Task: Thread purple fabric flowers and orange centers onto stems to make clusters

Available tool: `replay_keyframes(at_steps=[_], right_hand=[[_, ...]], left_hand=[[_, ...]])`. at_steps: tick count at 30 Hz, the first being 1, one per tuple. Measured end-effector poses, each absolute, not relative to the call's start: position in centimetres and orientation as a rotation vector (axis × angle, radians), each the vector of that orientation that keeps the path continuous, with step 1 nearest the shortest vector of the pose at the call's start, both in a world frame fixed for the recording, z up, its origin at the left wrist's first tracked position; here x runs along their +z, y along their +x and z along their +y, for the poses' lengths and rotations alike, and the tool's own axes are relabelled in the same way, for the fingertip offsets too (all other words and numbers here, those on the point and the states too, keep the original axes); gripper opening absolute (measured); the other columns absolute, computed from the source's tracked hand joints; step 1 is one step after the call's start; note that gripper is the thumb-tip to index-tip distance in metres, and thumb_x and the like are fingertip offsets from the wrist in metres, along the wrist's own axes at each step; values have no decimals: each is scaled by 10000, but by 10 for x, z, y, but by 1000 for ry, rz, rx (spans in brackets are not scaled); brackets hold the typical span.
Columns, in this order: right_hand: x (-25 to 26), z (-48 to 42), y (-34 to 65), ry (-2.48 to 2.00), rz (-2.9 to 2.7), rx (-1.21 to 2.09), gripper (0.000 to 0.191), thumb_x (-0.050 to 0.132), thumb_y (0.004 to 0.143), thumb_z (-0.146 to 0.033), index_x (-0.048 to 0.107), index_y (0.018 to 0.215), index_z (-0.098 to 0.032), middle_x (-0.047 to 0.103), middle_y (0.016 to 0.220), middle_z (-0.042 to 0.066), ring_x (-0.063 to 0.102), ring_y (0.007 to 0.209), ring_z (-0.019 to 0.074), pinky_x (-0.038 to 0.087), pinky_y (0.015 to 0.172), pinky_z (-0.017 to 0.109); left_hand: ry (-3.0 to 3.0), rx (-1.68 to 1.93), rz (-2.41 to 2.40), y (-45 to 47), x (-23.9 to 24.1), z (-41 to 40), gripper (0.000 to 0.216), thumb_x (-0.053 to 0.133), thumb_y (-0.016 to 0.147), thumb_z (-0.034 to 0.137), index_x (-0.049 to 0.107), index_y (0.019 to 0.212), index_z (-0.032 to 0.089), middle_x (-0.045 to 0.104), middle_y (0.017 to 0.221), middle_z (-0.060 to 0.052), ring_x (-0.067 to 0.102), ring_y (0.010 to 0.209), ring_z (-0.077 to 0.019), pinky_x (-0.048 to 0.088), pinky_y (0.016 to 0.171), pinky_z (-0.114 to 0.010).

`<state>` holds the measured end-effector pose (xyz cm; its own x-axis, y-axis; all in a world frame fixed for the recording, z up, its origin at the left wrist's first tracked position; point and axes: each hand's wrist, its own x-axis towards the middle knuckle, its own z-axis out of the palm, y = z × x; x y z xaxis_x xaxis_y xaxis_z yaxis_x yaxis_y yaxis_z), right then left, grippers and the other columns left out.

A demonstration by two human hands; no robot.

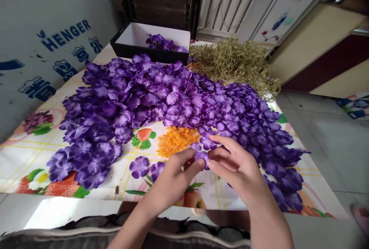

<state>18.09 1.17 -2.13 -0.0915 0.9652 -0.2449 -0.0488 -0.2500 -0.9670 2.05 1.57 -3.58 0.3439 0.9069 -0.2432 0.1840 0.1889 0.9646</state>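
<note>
Near the table's front edge, my left hand (176, 176) pinches a small purple fabric flower (203, 157) between thumb and fingers. My right hand (238, 160) is close beside it, its thumb tip at the flower's edge and its index finger stretched apart toward another purple flower piece (208, 142). Left of my hands, a loose purple flower (139, 167) lies flat on the tablecloth, with another (157, 170) partly behind my left hand. Just beyond my hands sits a small heap of orange stamens (175, 141).
A large arc of purple flower pieces (155, 99) spreads across the printed tablecloth (25, 168). At the back stands a black box (150, 53) with white insides, holding purple flowers. Right of it lies a tangle of olive-green stems (233, 58). A white HENGER-marked surface (69, 7) borders the left side.
</note>
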Motion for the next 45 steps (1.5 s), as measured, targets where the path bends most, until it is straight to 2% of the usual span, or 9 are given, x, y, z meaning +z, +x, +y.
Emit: replay_keyframes(at_steps=[4, 7, 11, 13, 19, 30, 39, 43, 45], right_hand=[[-19, 11, 178, -1308, -1097, 1430, 397, 693, 766, -192, 595, 1149, -225, 663, 745, -10, 638, 682, 151, 523, 644, 275], [-19, 11, 178, -1322, -1065, 1386, 402, 707, 760, -203, 601, 1147, -225, 648, 709, -21, 611, 638, 142, 507, 609, 270], [-19, 11, 177, -1302, -1037, 1419, 428, 708, 764, -207, 591, 1175, -231, 654, 706, -22, 611, 655, 144, 493, 611, 268], [-19, 11, 177, -1273, -998, 1437, 430, 714, 761, -196, 601, 1174, -238, 659, 707, -24, 609, 659, 135, 486, 612, 257], [-22, 12, 181, -1210, -895, 1491, 445, 742, 739, -190, 629, 1164, -255, 639, 703, -26, 580, 628, 128, 462, 574, 250], [-27, 14, 181, -1239, -921, 1436, 422, 745, 741, -202, 631, 1143, -257, 636, 704, -31, 570, 625, 125, 454, 584, 254], [-35, 14, 192, -1605, -1323, 1407, 407, 633, 753, -198, 620, 1159, -216, 671, 697, -9, 604, 633, 171, 466, 596, 306], [-44, 20, 193, -1766, -1527, 1051, 283, 585, 793, -292, 661, 1029, -158, 668, 729, 44, 617, 678, 222, 478, 686, 390], [-44, 22, 193, -1742, -1489, 918, 236, 575, 818, -346, 682, 934, -170, 688, 769, 65, 630, 699, 230, 480, 694, 386]], left_hand=[[1378, 726, 1154, 22, -35, 16, 304, 467, 922, 335, 498, 661, 181, 429, 651, 34, 410, 629, -133, 337, 593, -250], [1466, 846, 1192, 22, -35, 17, 258, 521, 900, 261, 537, 657, 173, 503, 687, 11, 472, 671, -142, 368, 637, -257], [1174, 941, 1129, 22, -38, 19, 93, 609, 850, 237, 644, 834, 153, 628, 801, -30, 572, 763, -156, 437, 702, -264], [996, 975, 1066, 21, -38, 19, 128, 652, 825, 234, 642, 916, 144, 645, 828, -34, 590, 771, -148, 458, 704, -256], [847, 1056, 953, 19, -34, 19, 207, 723, 782, 230, 626, 947, 151, 600, 716, 10, 566, 657, -114, 466, 633, -231], [581, 1025, 901, 22, -30, 19, 218, 700, 778, 245, 533, 898, 175, 546, 640, 48, 523, 557, -85, 434, 560, -206], [948, 944, 1215, 22, -41, 23, 95, 524, 806, 228, 482, 872, 174, 464, 599, 66, 443, 489, -90, 360, 485, -216], [1126, 848, 1303, 23, -45, 20, 87, 438, 856, 212, 474, 925, 175, 438, 627, 64, 408, 498, -98, 331, 485, -217], [1244, 779, 1330, 24, -48, 18, 98, 427, 855, 172, 484, 935, 175, 447, 640, 54, 442, 534, -113, 348, 516, -226]])
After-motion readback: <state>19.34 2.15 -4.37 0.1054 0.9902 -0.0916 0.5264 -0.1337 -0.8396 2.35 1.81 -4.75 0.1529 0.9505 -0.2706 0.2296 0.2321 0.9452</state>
